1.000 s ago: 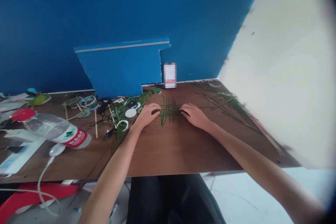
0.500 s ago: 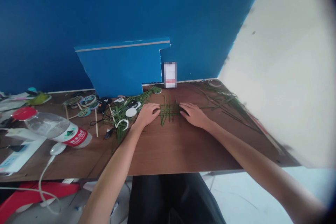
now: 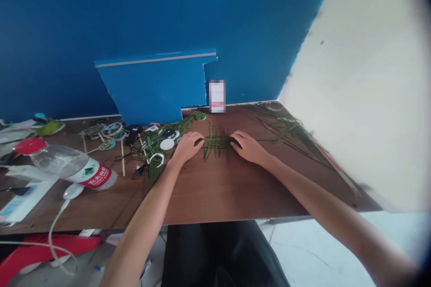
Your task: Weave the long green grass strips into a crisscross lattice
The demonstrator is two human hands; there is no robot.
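A small woven patch of green leaf strips (image 3: 216, 144) lies flat on the brown table (image 3: 215, 193), with strips crossing one another. My left hand (image 3: 186, 146) rests at its left edge, fingers curled down onto the strip ends. At the right edge my right hand (image 3: 247, 145) presses its bent fingers onto the strips. Both hands pinch the weave from either side.
Loose green strips lie in a pile at the left (image 3: 158, 143) and another at the right (image 3: 289, 130). A plastic bottle (image 3: 67, 166) lies on its side, by a white power strip (image 3: 20, 199) and cable. A blue board (image 3: 155, 85) leans against the blue wall.
Both hands stay on the weave's edges; the fingers have shifted only slightly. The view has drifted a little.
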